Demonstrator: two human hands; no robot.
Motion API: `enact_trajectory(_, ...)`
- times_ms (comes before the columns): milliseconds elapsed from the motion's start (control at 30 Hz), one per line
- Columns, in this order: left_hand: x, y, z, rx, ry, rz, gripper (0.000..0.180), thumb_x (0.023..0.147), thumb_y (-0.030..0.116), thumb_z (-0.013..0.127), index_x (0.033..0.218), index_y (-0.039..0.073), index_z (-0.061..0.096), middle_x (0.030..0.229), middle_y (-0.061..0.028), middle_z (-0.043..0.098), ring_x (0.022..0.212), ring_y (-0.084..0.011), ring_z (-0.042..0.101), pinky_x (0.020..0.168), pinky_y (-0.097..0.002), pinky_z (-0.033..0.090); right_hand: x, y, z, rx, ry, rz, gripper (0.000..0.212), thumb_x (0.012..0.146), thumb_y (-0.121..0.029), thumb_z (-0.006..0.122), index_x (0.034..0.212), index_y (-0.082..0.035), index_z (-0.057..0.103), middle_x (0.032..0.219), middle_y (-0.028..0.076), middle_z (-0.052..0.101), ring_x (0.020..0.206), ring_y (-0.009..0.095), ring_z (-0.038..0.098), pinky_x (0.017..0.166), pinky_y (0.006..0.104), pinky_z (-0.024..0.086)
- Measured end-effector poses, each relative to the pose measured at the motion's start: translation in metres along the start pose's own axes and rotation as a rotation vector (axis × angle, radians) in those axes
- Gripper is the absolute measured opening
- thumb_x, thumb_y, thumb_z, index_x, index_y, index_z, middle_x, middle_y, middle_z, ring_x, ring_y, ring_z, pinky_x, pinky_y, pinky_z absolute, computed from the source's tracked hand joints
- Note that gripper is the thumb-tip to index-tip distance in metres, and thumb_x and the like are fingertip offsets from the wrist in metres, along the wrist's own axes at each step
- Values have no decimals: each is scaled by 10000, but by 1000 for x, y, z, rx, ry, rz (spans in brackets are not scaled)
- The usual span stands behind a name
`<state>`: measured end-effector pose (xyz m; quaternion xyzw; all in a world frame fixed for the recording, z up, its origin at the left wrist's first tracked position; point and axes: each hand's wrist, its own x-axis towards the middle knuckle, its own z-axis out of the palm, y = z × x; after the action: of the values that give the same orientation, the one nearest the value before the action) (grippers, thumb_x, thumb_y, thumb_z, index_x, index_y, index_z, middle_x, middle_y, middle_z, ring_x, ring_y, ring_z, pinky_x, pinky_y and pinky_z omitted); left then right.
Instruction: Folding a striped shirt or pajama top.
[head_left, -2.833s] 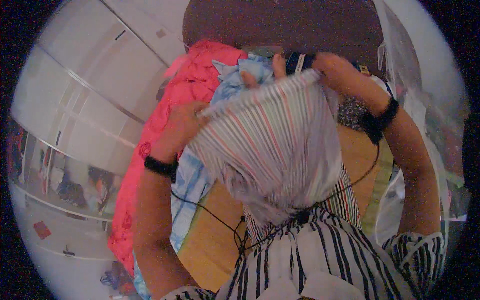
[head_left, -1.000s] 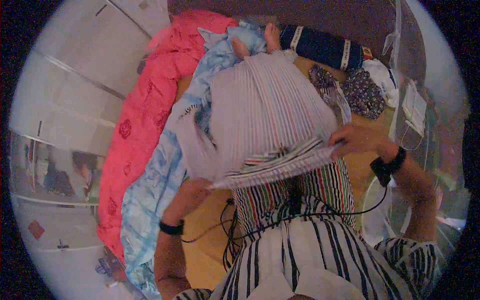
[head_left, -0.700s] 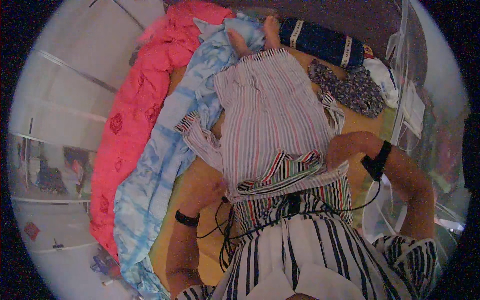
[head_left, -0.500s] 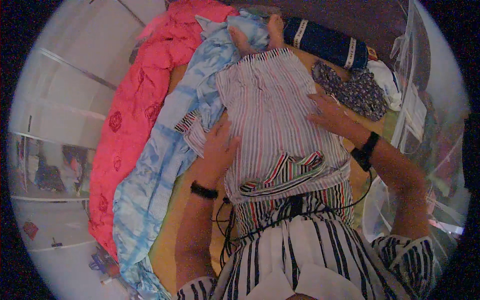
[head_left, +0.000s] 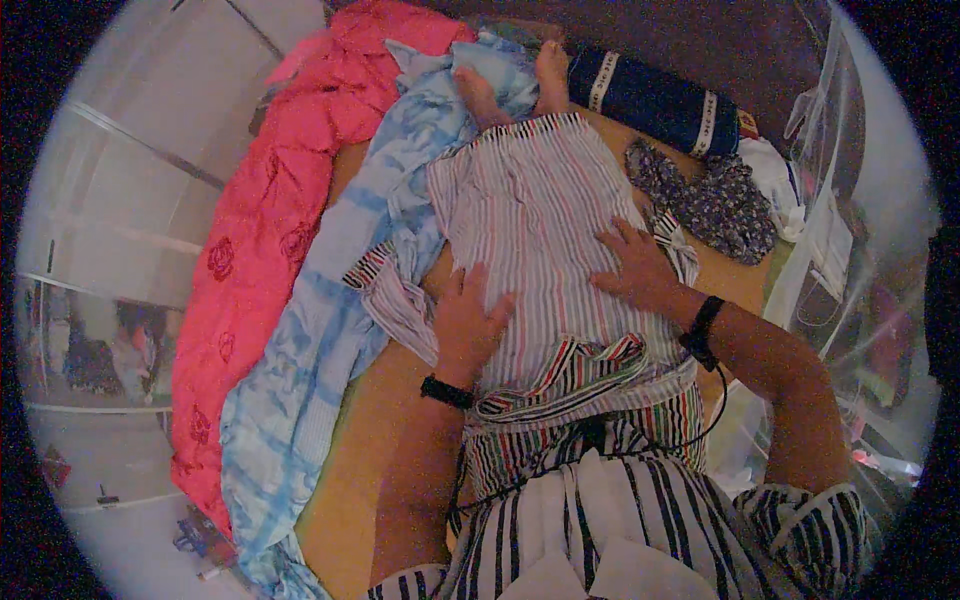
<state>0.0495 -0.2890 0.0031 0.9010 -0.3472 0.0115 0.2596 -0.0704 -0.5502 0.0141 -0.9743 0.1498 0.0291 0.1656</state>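
A pale striped shirt (head_left: 535, 220) lies over my outstretched legs. Its neckline, edged in bold stripes, is at my lap, and its trimmed hem is near my bare feet (head_left: 552, 78). My left hand (head_left: 472, 322) rests on the shirt's left part, fingers spread, beside a sleeve (head_left: 395, 300) that sticks out to the left. On the right part lies my right hand (head_left: 640, 268), flat with its fingers apart. Another trimmed sleeve end (head_left: 677, 245) shows just beyond it. Neither hand grips the cloth.
A long pink cloth (head_left: 255, 210) and a light blue patterned cloth (head_left: 300, 370) lie along the left. At the far right are a dark blue folded cloth (head_left: 655, 95), a dark flowered cloth (head_left: 710, 200) and a white bundle (head_left: 775, 180). Sheer netting (head_left: 815, 230) hangs at the right.
Both hands have moved inward over the shirt and a little nearer to me. The right sleeve end has come into sight beside my right hand.
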Motion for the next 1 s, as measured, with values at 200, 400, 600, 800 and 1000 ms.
enact_trajectory(200, -7, 5, -2, -20, 63, -31, 617, 730, 348, 654, 1207, 2, 472, 1213, -304, 449, 1077, -440, 470, 910, -467, 392, -11, 2, 5, 14, 129, -98, 644, 738, -452, 610, 1231, -58, 481, 1337, 209, 366, 1199, 428, 355, 1005, 489, 306)
enact_trajectory(400, -21, 4, 1, -39, 41, -47, 695, 714, 382, 670, 1258, 28, 420, 1269, -315, 379, 1122, -473, 397, 945, -513, 327, -17, 4, 7, 39, 173, -133, 640, 740, -459, 613, 1211, -44, 489, 1310, 204, 394, 1185, 431, 358, 1010, 488, 289)
enact_trajectory(600, -43, 9, -6, -55, -49, -31, 888, 671, 383, 721, 1361, 45, 277, 1383, -329, 164, 1265, -475, 219, 1043, -522, 215, -32, 7, 9, -19, 176, -182, 657, 724, -454, 635, 1222, -54, 479, 1328, 187, 367, 1195, 435, 324, 1003, 513, 282)
enact_trajectory(800, -75, 12, -13, -41, -147, 7, 957, 672, 357, 744, 1392, 46, 195, 1421, -318, -74, 1301, -505, 111, 1036, -502, 266, -58, 13, 14, 49, 167, -215, 720, 681, -338, 702, 1286, -91, 397, 1395, 197, 225, 1259, 440, 240, 1034, 510, 251)
enact_trajectory(1000, -106, 9, -21, -182, -265, -29, 923, 708, 314, 730, 1401, 49, 182, 1418, -327, -86, 1295, -515, 110, 1030, -485, 287, -82, 20, 16, 187, 127, -220, 791, 686, -281, 722, 1353, -131, 324, 1443, 211, 112, 1309, 448, 165, 1049, 494, 245)
